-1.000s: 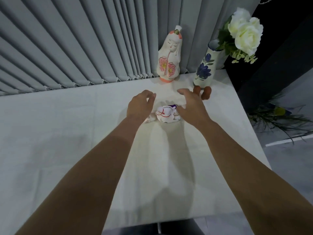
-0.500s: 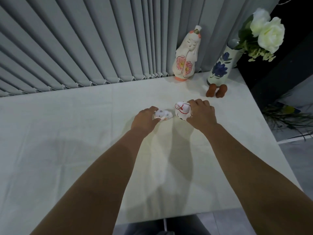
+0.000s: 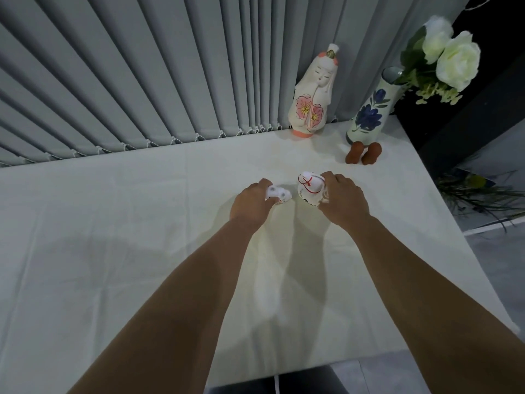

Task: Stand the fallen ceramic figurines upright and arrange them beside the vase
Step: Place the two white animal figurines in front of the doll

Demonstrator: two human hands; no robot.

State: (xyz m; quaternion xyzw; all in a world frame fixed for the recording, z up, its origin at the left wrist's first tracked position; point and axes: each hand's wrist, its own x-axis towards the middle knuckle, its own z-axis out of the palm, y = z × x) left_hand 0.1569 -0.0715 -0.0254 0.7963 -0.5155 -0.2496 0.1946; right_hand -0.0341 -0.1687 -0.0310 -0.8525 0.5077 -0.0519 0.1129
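My left hand is closed around a small white figurine with grey and red marks, low on the tablecloth. Just to its right, my right hand grips a larger white figurine with red lines, held upright or nearly so. A tall white doll figurine with pink flowers stands upright at the back. To its right stands the blue-flowered vase holding white roses. Two small brown figurines sit in front of the vase.
The table is covered with a white cloth. Grey vertical blinds hang along its far edge. The table's right edge drops to a grey floor with a green plant. A dark chair shows below the near edge.
Both hands closed on the two white figurines, which lay together a second ago. They now sit apart, the larger one turned up on end. The head camera shifted, moving the scene rightward.
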